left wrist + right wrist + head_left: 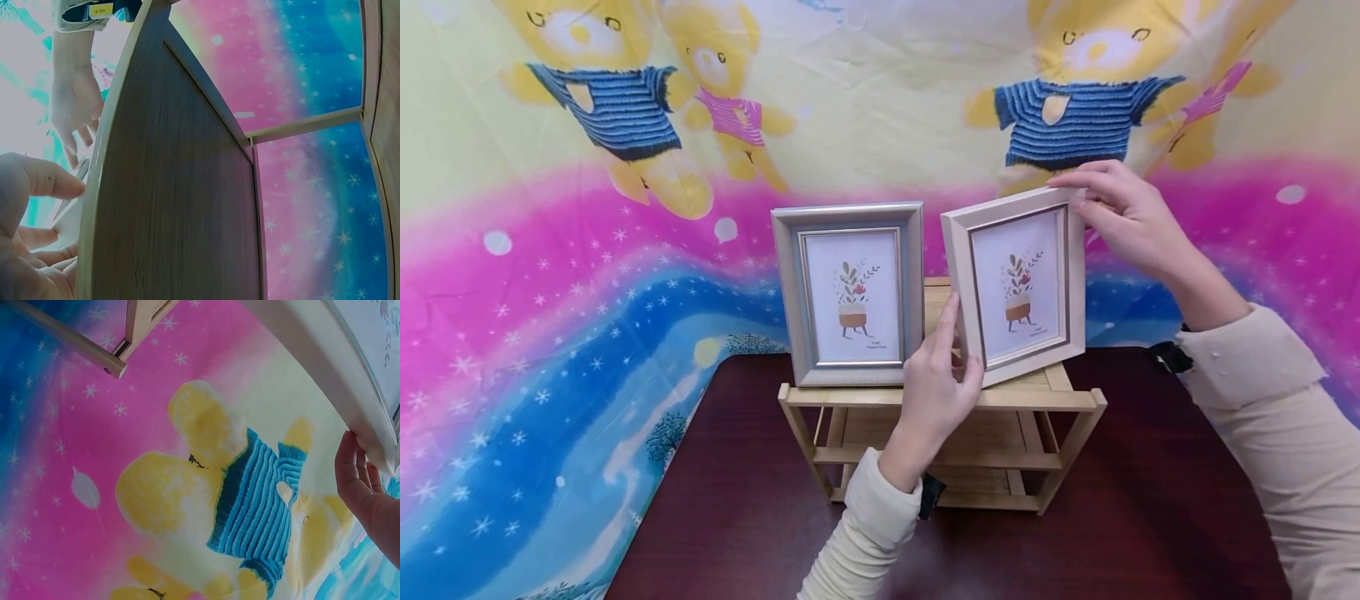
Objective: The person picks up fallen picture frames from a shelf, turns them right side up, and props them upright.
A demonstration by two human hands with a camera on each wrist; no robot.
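Note:
A cream picture frame (1078, 292) with a potted-plant print leans tilted above the right part of a wooden rack (850, 397). My right hand (1131, 218) grips its upper right corner, fingers over the top edge. Low on the left side, my left hand (934, 392) holds the same frame, thumb near the bottom edge and index finger up along the side. Beside it, a silver-grey picture frame (795, 304) with a like print stands upright on the rack's top, untouched. The right wrist view shows the right hand (369, 494) at the cream frame's corner.
The tiered rack stands on a dark red-brown table (722, 483). Behind hangs a colourful cloth (880, 108) printed with bears and snowflakes. A dark shelf panel (181, 187) of the rack fills much of the left wrist view.

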